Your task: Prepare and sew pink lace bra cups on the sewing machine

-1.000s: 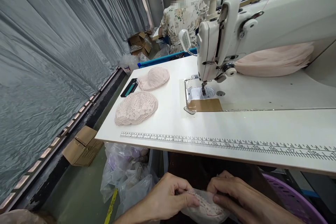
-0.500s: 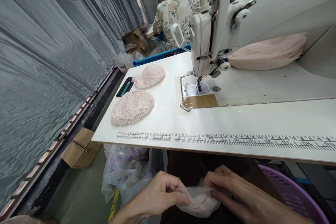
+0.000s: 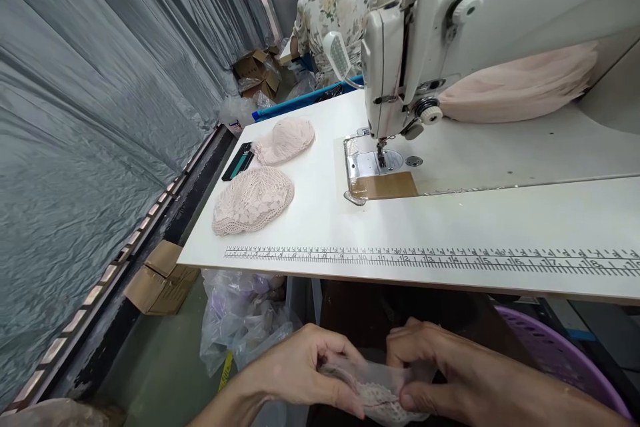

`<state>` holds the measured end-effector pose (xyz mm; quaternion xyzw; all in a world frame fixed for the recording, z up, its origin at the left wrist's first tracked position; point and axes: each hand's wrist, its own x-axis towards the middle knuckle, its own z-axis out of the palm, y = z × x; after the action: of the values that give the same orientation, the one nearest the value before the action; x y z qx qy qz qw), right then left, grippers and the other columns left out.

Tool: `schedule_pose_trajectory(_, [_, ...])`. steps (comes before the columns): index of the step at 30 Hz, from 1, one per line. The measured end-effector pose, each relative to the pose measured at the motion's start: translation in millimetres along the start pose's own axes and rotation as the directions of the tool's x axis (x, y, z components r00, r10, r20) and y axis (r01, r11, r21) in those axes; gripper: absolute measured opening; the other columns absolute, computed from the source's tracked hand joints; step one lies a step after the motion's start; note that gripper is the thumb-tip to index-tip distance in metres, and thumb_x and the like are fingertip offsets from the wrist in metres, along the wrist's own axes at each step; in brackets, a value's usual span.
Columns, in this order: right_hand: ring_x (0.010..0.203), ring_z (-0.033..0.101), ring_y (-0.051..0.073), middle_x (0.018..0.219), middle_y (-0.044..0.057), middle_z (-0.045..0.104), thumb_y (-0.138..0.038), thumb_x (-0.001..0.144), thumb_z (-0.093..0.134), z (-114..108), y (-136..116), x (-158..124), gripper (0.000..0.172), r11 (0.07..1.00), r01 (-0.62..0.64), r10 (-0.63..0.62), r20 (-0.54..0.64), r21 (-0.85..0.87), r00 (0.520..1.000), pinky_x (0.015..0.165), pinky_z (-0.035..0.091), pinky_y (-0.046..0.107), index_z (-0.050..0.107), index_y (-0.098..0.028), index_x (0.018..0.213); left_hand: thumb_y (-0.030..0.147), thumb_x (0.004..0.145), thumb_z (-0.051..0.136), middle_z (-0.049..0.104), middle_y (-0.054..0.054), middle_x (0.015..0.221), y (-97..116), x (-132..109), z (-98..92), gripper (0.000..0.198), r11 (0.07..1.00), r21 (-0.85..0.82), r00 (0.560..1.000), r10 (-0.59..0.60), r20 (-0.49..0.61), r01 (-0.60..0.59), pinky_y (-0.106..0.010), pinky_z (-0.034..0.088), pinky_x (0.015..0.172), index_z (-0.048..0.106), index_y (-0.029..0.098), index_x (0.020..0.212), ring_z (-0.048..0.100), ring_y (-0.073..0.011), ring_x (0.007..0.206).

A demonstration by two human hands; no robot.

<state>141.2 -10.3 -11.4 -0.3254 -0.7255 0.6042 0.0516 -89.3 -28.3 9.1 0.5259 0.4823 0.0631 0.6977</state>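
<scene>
Below the table's front edge, my left hand [image 3: 313, 373] and my right hand [image 3: 435, 367] both grip a small pale pink lace piece with sheer mesh [image 3: 380, 397]. The left thumb and fingers pinch its left side; the right thumb presses on its right side. Part of the piece is hidden by the fingers. On the white table [image 3: 320, 213] to the left lie a pale pink lace cup piece [image 3: 253, 200] and, behind it, a second pink cup piece [image 3: 287, 140]. A white sewing machine [image 3: 385, 73] stands above and beyond my hands.
A dark case with a green stripe [image 3: 237, 161] lies by the cups. Folded pink fabric [image 3: 520, 83] rests under the machine arm. A purple basket [image 3: 560, 360] is at lower right, plastic bags [image 3: 245, 320] and a cardboard box [image 3: 163, 277] at lower left. A person [image 3: 333, 20] sits beyond.
Both hands have shifted their grip on the lace piece, which now sits slightly lower and is stretched between them. My right thumb has come onto its front. The view has tilted slightly.
</scene>
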Motion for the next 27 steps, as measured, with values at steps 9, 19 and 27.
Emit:
schedule_pose_trajectory(9, [0.087,0.057,0.019,0.082,-0.003,0.062,-0.015,0.074,0.067,-11.2,-4.6,-5.3,0.010,0.994,-0.081,0.085,0.053,-0.073,0.995,0.073,0.042,0.028,0.063,-0.022,0.079,0.039,0.063,0.078,0.070,-0.003,0.073,2.1,15.5,6.2,0.031,0.994,-0.095,0.997,-0.047,0.054,0.052,-0.023,0.050,0.070,0.075,0.015,0.083,0.064,-0.0139,0.067])
schedule_pose_trajectory(19, [0.073,0.061,0.013,0.073,-0.004,0.063,-0.017,0.074,0.075,-16.7,11.1,4.6,0.008,0.974,0.162,-0.157,0.041,-0.160,0.987,0.069,0.045,0.023,0.069,-0.018,0.069,0.032,0.064,0.078,0.071,-0.003,0.073,-2.6,9.5,-5.8,0.025,0.991,-0.018,0.991,-0.130,0.000,0.130,-0.022,0.047,0.065,0.076,0.017,0.084,0.062,-0.0137,0.065])
schedule_pose_trajectory(27, [0.093,0.066,0.028,0.107,0.012,0.071,-0.016,0.089,0.044,32.3,28.5,6.6,0.029,0.747,0.066,-0.439,-0.417,-0.662,0.796,0.081,0.051,0.044,0.062,-0.018,0.112,0.044,0.060,0.080,0.047,0.006,0.048,-12.5,9.2,-1.5,0.037,0.956,-0.272,0.965,-0.165,-0.205,0.106,-0.017,0.022,0.045,0.063,0.012,0.064,0.034,-0.0036,0.045])
